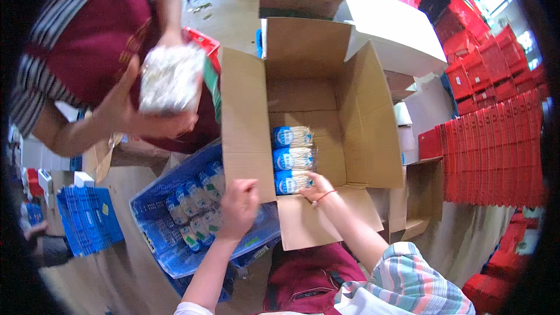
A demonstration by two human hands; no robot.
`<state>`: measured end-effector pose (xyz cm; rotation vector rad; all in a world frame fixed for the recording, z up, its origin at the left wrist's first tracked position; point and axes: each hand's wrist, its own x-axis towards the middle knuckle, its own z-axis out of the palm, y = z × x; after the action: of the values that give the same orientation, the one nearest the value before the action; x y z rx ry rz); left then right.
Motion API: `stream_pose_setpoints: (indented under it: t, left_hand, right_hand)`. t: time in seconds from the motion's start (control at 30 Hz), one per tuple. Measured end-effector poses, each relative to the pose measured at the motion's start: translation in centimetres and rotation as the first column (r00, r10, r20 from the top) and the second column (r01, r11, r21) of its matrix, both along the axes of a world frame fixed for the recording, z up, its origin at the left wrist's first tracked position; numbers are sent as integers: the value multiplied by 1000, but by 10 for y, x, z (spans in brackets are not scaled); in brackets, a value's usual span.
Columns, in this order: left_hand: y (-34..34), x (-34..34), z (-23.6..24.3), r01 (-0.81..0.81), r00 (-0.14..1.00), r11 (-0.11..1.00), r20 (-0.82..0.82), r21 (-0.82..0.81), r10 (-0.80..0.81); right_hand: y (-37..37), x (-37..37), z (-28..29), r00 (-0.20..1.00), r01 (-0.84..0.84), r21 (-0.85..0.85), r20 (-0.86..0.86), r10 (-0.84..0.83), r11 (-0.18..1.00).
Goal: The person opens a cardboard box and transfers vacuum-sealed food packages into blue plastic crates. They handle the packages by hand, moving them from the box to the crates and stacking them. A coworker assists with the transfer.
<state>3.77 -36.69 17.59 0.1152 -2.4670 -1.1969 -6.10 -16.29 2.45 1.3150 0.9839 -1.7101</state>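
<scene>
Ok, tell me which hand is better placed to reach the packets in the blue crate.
Probably the left hand: it is on the same side as the blue crate, close to the packets there. The right hand is at the nearest packet in the open carton, farther away.

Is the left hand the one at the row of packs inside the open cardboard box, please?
No, the right hand is at the nearest pack, while the left hand is outside the cardboard box.

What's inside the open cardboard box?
Three blue-and-white packs, in a row on the left of the cardboard box; right hand at the nearest. Anything under them is covered.
</scene>
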Motion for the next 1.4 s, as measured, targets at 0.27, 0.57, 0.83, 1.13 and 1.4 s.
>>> stream_pose_setpoints:
  t: [0.27, 0.57, 0.83, 1.13, 1.4]
  left_hand:
    - [65, -45, -20, 182, 905, 973, 364, 140, -222]
    - [45, 43, 12, -251, 873, 879, 487, 405, 25]
    - [50, 110, 33, -323, 917, 807, 375, 494, 138]
    - [-3, 162, 111, -451, 863, 670, 95, 590, 497]
    - [0, 156, 146, -362, 924, 922, -183, -134, 336]
  right_hand:
    - [-20, 56, -28, 915, -98, -74, -398, 60, 992]
    - [60, 23, 78, 779, -281, -98, -604, 168, 955]
    - [0, 66, 166, 549, -549, -21, -763, 341, 836]
    - [-81, 105, 246, 407, -665, -30, -853, 328, 746]
    - [-101, 126, 295, 91, -593, 164, -959, 268, 788]
